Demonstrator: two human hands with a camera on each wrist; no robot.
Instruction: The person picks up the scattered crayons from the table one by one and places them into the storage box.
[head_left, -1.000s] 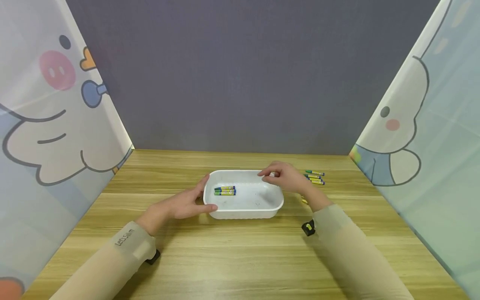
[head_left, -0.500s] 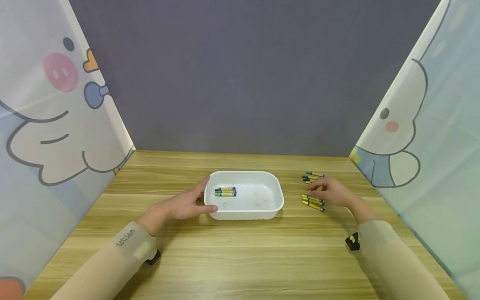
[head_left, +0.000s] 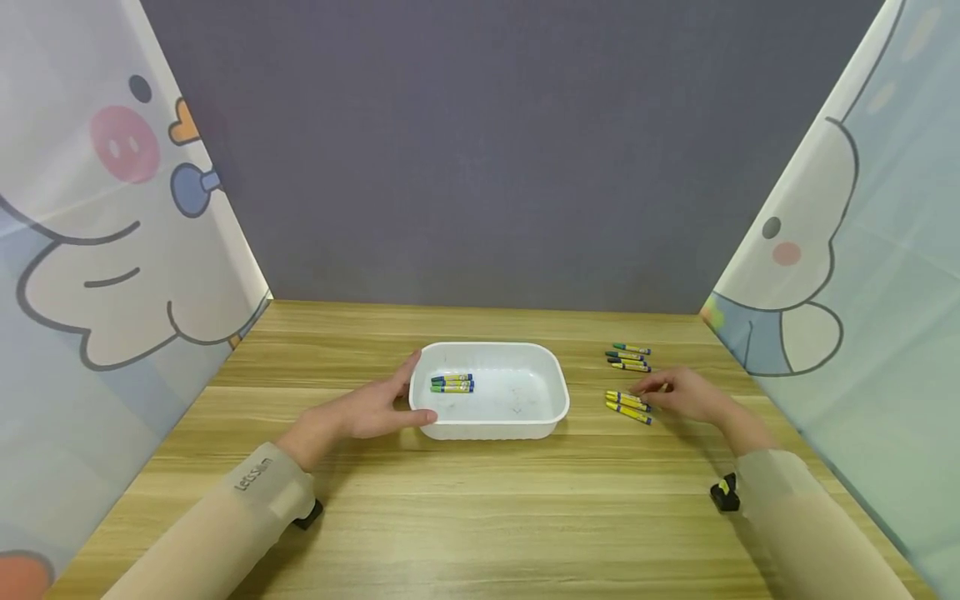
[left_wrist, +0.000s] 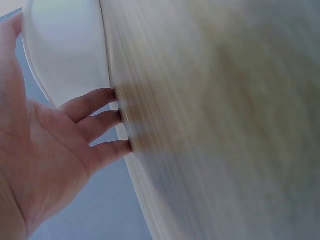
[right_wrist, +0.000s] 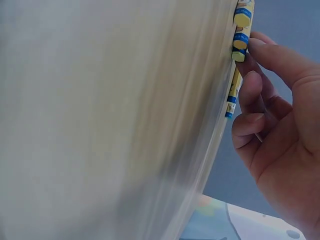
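Note:
A white plastic tray (head_left: 517,431) stands mid-table, with three green-toned crayons (head_left: 452,383) lying in its left part. My left hand (head_left: 371,407) rests against the tray's left end, its thumb at the front rim. The left wrist view has three of its fingers (left_wrist: 102,120) reaching down to the tabletop beside the tray. Right of the tray, my right hand (head_left: 686,395) is low over a small group of yellow crayons (head_left: 628,412). In the right wrist view, its thumb and a finger pinch the end of one yellow crayon (right_wrist: 239,54); other yellow ends lie beside it.
Several dark green and blue-tipped crayons (head_left: 628,358) lie in a row behind the right hand. A dark grey panel (head_left: 480,167) closes off the back of the wooden table (head_left: 465,508). Cartoon-printed cloths (head_left: 795,250) hang at both sides.
My right hand has moved from over the tray to the right, past the dark crayons and down to the yellow ones. My left hand and the tray have stayed in place.

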